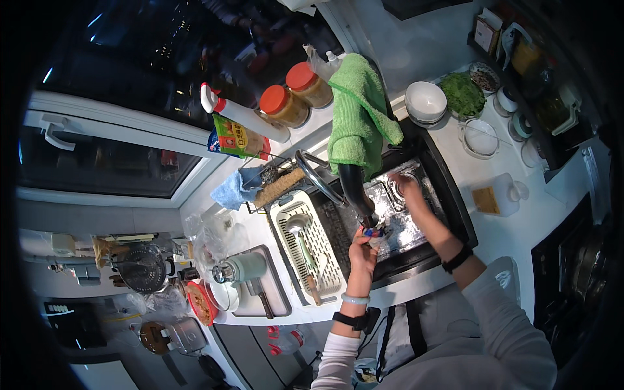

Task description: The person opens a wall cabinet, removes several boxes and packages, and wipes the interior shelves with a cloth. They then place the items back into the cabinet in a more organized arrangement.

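My left hand [363, 251] is under the black faucet [356, 195] and holds a small blue-and-red item [374, 232], too small to identify. Blurred, my right hand [404, 185] reaches over the wet sink basin [414, 229] near its drain; I see nothing in it, and its fingers are unclear. A green towel [358, 112] drapes over the faucet's upper part. Left of the basin, a slotted cream drying basket [292, 209] holds a ladle [298, 224] and other utensils.
On the left counter lie a cutting board [280, 287], a cleaver [261, 297] and a pale green bottle [248, 267]. White bowls [426, 101] and leafy greens [462, 95] stand at the back right. Red-lidded jars [285, 106] and a spray bottle [243, 114] line the windowsill.
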A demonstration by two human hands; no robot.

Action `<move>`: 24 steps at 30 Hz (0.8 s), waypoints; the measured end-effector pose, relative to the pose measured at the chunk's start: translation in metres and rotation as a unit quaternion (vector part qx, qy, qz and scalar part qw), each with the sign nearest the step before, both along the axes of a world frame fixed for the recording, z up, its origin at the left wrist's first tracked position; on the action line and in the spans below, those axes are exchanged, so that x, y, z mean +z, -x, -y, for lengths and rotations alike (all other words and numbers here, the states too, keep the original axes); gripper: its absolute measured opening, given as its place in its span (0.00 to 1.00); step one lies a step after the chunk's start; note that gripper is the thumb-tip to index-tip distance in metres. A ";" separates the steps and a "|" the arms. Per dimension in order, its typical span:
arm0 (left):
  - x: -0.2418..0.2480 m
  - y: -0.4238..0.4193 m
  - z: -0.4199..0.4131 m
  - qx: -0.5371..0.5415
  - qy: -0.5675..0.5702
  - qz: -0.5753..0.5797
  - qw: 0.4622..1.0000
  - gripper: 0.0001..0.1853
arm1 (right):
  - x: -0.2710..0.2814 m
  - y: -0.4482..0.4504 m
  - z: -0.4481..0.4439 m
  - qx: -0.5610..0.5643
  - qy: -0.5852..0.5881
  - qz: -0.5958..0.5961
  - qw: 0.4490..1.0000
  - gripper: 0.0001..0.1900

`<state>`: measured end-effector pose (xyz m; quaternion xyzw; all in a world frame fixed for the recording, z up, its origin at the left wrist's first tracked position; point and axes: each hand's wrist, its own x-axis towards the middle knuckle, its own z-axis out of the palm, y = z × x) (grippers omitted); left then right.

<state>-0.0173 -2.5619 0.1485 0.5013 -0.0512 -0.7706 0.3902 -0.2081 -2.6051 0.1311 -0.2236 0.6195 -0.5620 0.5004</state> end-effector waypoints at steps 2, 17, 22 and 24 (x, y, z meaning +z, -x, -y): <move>0.018 0.002 -0.002 0.053 0.005 -0.077 0.996 0.24 | -0.016 -0.032 -0.034 0.029 -0.152 0.120 0.981 0.31; 0.003 0.030 0.002 -0.321 0.325 0.385 0.802 0.24 | 0.037 -0.099 -0.067 0.025 -0.160 0.287 0.944 0.29; -0.006 0.032 0.017 -0.193 0.187 0.235 0.934 0.23 | 0.013 -0.102 -0.048 0.077 -0.204 0.228 0.949 0.27; -0.006 0.027 0.023 -0.200 0.085 0.235 0.947 0.13 | 0.001 -0.107 -0.043 0.106 -0.232 0.108 0.961 0.28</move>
